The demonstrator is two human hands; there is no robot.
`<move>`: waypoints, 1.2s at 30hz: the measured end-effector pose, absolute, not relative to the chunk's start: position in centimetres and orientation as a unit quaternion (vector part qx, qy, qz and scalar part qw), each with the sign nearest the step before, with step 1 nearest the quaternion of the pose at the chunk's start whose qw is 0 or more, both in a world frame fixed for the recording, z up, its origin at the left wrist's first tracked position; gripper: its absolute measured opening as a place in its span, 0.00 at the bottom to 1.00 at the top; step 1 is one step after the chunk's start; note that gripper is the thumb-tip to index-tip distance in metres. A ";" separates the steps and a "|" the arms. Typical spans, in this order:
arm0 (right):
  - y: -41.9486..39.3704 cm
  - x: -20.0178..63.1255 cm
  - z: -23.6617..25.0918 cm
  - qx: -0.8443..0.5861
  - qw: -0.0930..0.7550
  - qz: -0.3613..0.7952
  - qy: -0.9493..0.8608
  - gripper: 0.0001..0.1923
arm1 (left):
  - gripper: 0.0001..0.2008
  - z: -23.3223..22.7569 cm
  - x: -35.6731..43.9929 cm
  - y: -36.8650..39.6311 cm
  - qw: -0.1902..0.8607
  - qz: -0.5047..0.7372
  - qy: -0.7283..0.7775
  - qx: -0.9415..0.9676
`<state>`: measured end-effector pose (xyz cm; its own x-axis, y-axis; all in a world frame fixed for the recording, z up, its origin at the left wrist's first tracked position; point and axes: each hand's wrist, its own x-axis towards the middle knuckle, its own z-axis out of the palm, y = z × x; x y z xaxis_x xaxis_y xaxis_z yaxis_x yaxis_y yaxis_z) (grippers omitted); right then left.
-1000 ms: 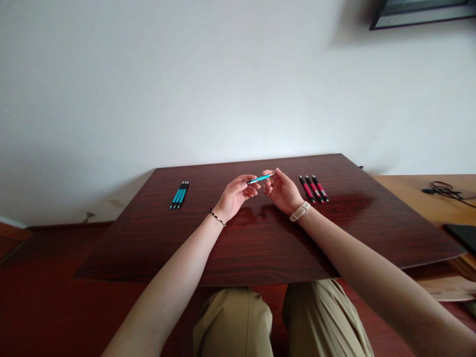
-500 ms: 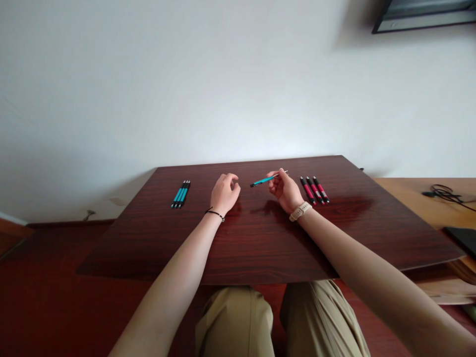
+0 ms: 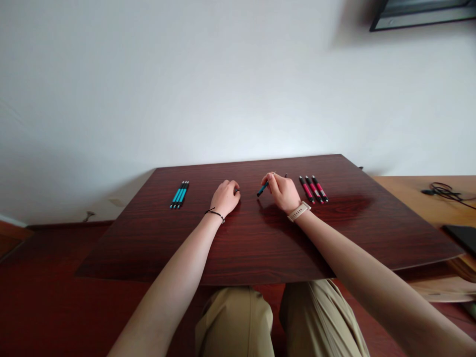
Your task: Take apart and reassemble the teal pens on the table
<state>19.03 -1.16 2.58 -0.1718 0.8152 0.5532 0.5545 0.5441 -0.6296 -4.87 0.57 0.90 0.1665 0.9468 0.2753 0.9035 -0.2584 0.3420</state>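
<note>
My right hand (image 3: 284, 192) is closed around a blue pen (image 3: 263, 189), held above the table with its dark end slanting down to the left. A thin pale tip shows over the fingers, and most of the barrel is hidden by them. To its left, my left hand (image 3: 225, 196) rests low at the table with curled fingers. A small dark piece (image 3: 236, 191) shows at its fingertips, too little of it to name. Three blue pens (image 3: 179, 194) lie side by side on the left. Three pink-and-black pens (image 3: 313, 189) lie together just right of my right hand.
The dark wooden table (image 3: 238, 248) stands against a white wall (image 3: 223, 89). At the right is a lighter wooden surface (image 3: 397, 191) with a black cable (image 3: 444, 192) and a flat dark object (image 3: 461, 239). A wall-mounted screen (image 3: 424, 15) hangs at upper right. My knees are under the front edge.
My right hand has turned, and the pen's dark end now points down more steeply. My left fingers have lowered and curled in, with a dark piece now showing at them.
</note>
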 end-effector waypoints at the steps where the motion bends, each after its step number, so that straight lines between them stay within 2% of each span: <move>1: -1.1 19.0 2.6 -0.460 0.452 0.143 -0.751 0.37 | 0.06 0.9 -4.9 0.6 0.047 0.218 0.606 0.764; 9: -1.0 18.8 2.4 -0.462 0.422 0.116 -0.772 0.35 | 0.06 1.2 -4.6 0.4 0.067 0.265 0.596 0.755; 18: -0.7 19.1 2.4 -0.450 0.400 0.092 -0.793 0.31 | 0.02 -0.4 -4.1 1.2 0.244 0.386 0.504 0.733; 26: -0.2 19.2 2.1 -0.476 0.371 0.089 -0.793 0.27 | 0.06 -0.3 -3.8 1.1 0.296 0.389 0.461 0.741; 30: -0.4 19.0 2.0 -0.466 0.425 0.142 -0.763 0.29 | 0.08 -0.1 -3.7 0.8 0.320 0.383 0.459 0.735; 36: -0.6 18.3 1.9 -0.420 0.589 0.294 -0.625 0.32 | 0.08 -0.5 -3.7 1.1 0.384 0.403 0.438 0.706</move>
